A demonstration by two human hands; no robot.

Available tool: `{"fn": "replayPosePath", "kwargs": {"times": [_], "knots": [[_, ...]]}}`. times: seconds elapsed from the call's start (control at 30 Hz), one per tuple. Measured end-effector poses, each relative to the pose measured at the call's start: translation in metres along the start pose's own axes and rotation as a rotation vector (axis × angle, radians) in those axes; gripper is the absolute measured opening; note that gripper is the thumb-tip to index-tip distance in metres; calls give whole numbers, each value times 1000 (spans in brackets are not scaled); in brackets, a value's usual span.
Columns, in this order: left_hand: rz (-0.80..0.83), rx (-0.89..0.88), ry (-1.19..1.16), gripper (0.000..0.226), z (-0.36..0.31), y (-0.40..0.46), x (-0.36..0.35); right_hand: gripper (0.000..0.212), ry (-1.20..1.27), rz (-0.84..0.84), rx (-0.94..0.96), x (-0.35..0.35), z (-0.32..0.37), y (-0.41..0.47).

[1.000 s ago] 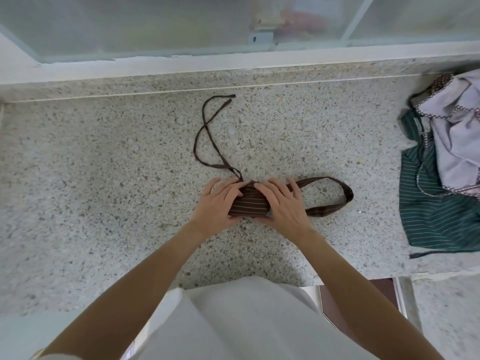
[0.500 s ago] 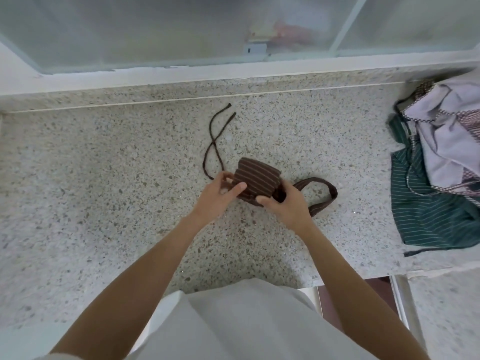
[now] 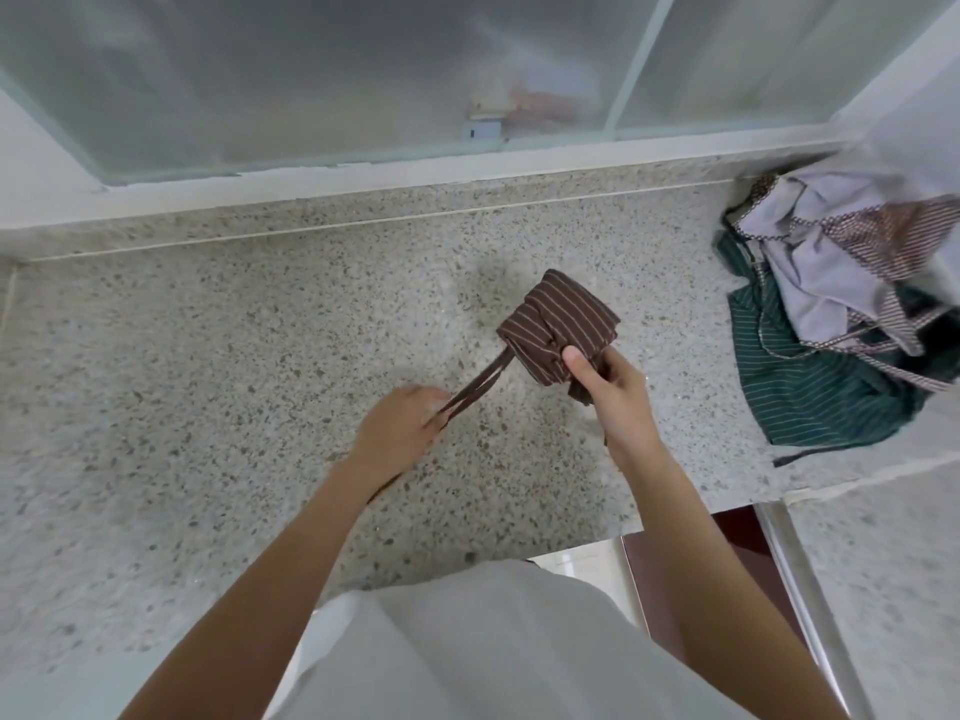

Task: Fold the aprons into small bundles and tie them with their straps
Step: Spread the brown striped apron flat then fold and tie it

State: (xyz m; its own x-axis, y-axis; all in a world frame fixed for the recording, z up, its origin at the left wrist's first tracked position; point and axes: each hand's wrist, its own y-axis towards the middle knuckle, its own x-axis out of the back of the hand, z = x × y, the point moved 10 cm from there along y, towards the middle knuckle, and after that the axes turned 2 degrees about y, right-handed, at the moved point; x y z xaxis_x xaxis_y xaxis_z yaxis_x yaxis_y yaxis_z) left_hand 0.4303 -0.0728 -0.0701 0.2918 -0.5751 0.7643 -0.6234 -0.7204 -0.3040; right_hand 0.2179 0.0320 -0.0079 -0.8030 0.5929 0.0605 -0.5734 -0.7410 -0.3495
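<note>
Brown striped apron bundle (image 3: 563, 327) gripped by right hand (image 3: 610, 379); left hand (image 3: 397, 431) fingers pinch its straps (image 3: 480, 389).

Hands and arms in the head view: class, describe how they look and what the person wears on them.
Both forearms are bare, with no sleeves showing. The left hand and right hand have no gloves, and no rings, watch or bracelet can be seen. The only clothing visible is a plain white garment over the torso.
</note>
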Motion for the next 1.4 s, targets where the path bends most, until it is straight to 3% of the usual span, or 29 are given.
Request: {"fn": "replayPosePath", "kwargs": {"times": [0.1, 0.2, 0.37, 0.57, 0.73, 0.8, 0.9, 0.93, 1.0, 1.03, 1.1, 1.17, 1.27, 1.33, 1.4], "knots": [[-166, -116, -253, 35, -28, -4, 25, 16, 24, 42, 29, -13, 9, -12], [-210, -124, -421, 36, -45, -6, 35, 27, 4, 68, 59, -24, 14, -21], [-146, -116, -582, 29, -50, -4, 24, 35, -7, 53, 87, -32, 19, -34], [-156, -116, -672, 22, -52, -25, 21, 26, 35, 14, 78, -31, 19, -45], [42, -13, -855, 22, -53, -30, 0, 22, 38, -2, 91, -32, 17, -51], [73, -71, -788, 18, -59, -34, 0, 19, 30, -54, 107, -29, 20, -53], [24, -192, -377, 31, -63, -40, 5, 31, -36, -209, 130, -16, 20, -49], [36, -246, -166, 33, -66, -42, 5, 33, -137, -264, 153, -12, 22, -48], [61, -380, 281, 36, -71, -45, 3, 41, -560, -342, 264, -9, 33, -44], [58, -434, 398, 36, -73, -45, 8, 44, -820, -323, 347, -14, 39, -43], [49, -484, 416, 31, -78, -40, 30, 46, -1251, -119, 450, -33, 35, -37], [107, -494, 305, 26, -82, -32, 57, 49, -1408, 179, 526, -52, 22, -39], [234, -423, -28, 28, -80, -17, 85, 45, -1134, 561, 620, -77, 18, -57], [234, -315, -339, 22, -71, -10, 95, 44, -758, 674, 466, -83, 21, -63], [173, -224, -595, 13, -64, -4, 93, 43, -422, 666, 268, -79, 24, -67]]}}
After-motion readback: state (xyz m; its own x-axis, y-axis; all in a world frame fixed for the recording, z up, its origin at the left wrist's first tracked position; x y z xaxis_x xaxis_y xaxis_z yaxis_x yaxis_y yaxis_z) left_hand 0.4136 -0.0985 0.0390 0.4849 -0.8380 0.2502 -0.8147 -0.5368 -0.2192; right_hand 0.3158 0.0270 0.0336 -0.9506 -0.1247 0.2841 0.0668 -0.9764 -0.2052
